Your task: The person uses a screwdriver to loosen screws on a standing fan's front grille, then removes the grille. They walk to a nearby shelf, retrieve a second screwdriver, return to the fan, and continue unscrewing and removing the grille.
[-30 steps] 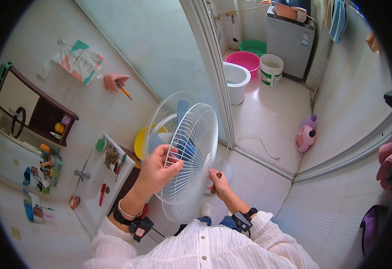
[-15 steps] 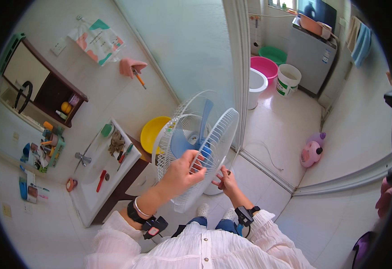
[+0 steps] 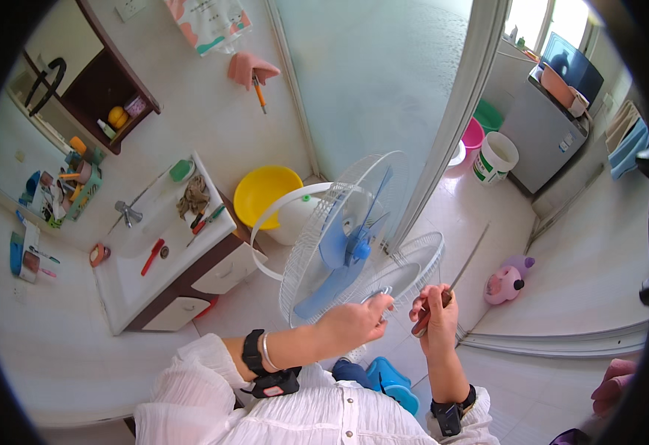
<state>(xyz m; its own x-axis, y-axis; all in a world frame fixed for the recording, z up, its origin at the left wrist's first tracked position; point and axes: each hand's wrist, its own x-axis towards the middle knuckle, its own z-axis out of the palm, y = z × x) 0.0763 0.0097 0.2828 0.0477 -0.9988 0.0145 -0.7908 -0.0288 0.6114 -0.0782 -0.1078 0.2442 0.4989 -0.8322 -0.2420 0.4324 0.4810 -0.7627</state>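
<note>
A fan with blue blades (image 3: 332,252) stands before me, its white wire back grille (image 3: 289,285) behind the blades. The round front grille (image 3: 432,256) is apart from the blades, low and to their right. My left hand (image 3: 358,322) is closed at the near edge of that front grille, pinching a small shiny metal piece (image 3: 381,292); whether it belongs to the grille I cannot tell. My right hand (image 3: 437,315) grips the dark reddish handle of a screwdriver (image 3: 473,257), its long thin shaft pointing up and away. A white ring (image 3: 256,237) shows left of the fan.
At left, a white sink (image 3: 120,285) holds a red-handled tool (image 3: 153,256), a cloth (image 3: 193,196) and other tools. A yellow basin (image 3: 259,185) stands behind the fan. Blue plastic (image 3: 392,378) lies near my feet. A sliding glass door (image 3: 369,81) stands beyond; a pink bottle (image 3: 502,285) is at right.
The front grille has come away from the blades and sits lower, to the right. My right hand now holds a screwdriver, pulled back from the fan. The view has shifted.
</note>
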